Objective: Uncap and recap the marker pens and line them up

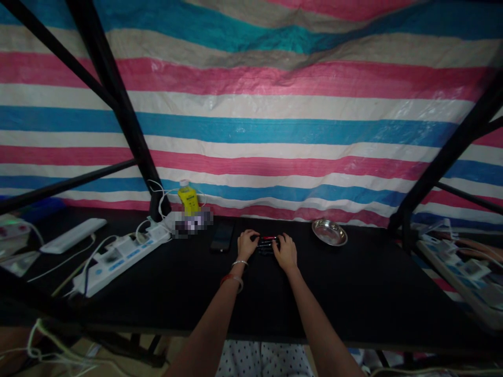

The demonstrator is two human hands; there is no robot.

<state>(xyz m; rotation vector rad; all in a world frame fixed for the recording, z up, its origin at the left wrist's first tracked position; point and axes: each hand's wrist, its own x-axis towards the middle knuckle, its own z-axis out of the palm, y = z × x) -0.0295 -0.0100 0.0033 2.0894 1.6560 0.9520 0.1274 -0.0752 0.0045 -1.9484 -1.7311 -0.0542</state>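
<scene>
Side by side on the black table lie several slim pens, a red pen [269,238] at the far side and dark pens [266,251] nearer me. My left hand [247,244] is closed at the left end of the red pen, with a bangle and a reddish bracelet on its wrist. At the opposite end, my right hand [286,251] has its fingers bent and closed on the same pen. The fingertips partly cover the pen ends. Just left of my left hand lies a dark phone [222,236].
A shallow metal bowl [329,232] stands to the right. On the left are a white power strip [123,256] with plugs and cables, a yellow bottle [189,199] and a white flat device [73,235]. Black frame posts [129,125] rise before a striped sheet. At far right, another person's hand [477,248] shows.
</scene>
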